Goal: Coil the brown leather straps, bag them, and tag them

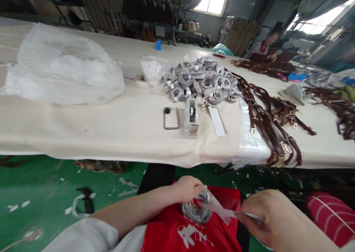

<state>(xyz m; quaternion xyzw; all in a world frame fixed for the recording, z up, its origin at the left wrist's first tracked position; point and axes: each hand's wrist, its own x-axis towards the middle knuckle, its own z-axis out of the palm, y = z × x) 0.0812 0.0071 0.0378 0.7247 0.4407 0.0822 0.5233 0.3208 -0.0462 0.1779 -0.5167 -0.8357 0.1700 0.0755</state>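
Note:
Over the red apron on my lap, my left hand [188, 189] grips the upper edge of a coiled strap [198, 209] in grey-looking clear wrap. My right hand [262, 215], to the right of the coil, is closed on a strip of clear plastic [219, 209]. That strip stretches from the coil to my right fingers. On the table edge in front stand a tape dispenser [191, 118] and, to its left, a small pale card-like item [171, 118]. White paper strips [216, 121] lie right of the dispenser.
Many wrapped coils [205, 78] are heaped mid-table. Brown straps with gold clasps [273, 133] hang over the edge at right. A large clear bag [69, 67] lies at left on the pale table [111, 133]. A person [263, 48] sits at the far right.

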